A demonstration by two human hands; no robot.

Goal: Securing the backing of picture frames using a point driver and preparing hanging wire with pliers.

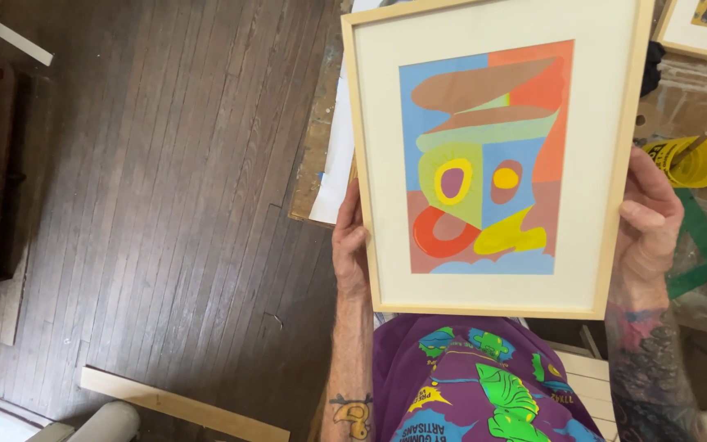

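While gripped at both edges | framed print [491,155] between hands: left [350,245], right [646,225]

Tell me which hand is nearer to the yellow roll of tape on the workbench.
Right. The right hand grips the framed print's right edge, just left of the yellow tape roll; the left hand holds the opposite edge.

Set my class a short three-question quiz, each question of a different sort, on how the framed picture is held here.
1. True or false: both hands grip the pale wooden frame with the colourful abstract print.
2. Which hand is nearest the yellow tape roll? A) left hand B) right hand
3. What covers the floor at the left?

Key
1. True: the left hand holds one side edge, the right hand the other.
2. B
3. Dark wooden floorboards.
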